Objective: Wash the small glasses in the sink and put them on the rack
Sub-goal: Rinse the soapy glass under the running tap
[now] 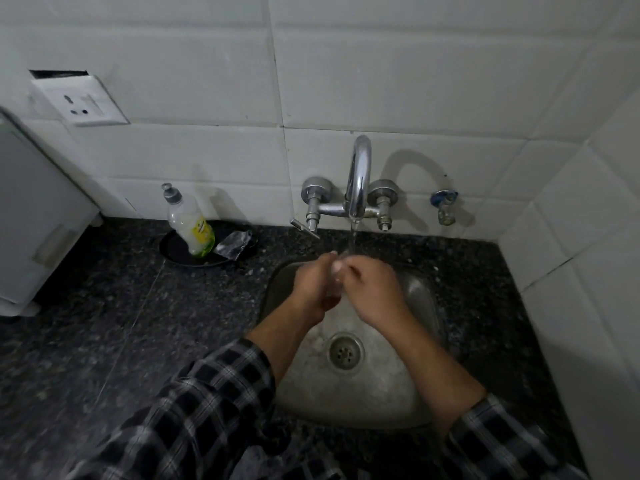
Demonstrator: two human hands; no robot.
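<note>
Under tap (358,178), L hand (311,291) & R hand (375,289) clasp small glass (336,273), mostly hidden.

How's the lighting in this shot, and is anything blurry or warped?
Head view: dim and grey; the faucet throws a hard shadow rightward onto the wall tiles; tile joints bow from the wide-angle lens; the checked sleeves look soft; the glass between left hand and right hand is barely distinct.
</note>
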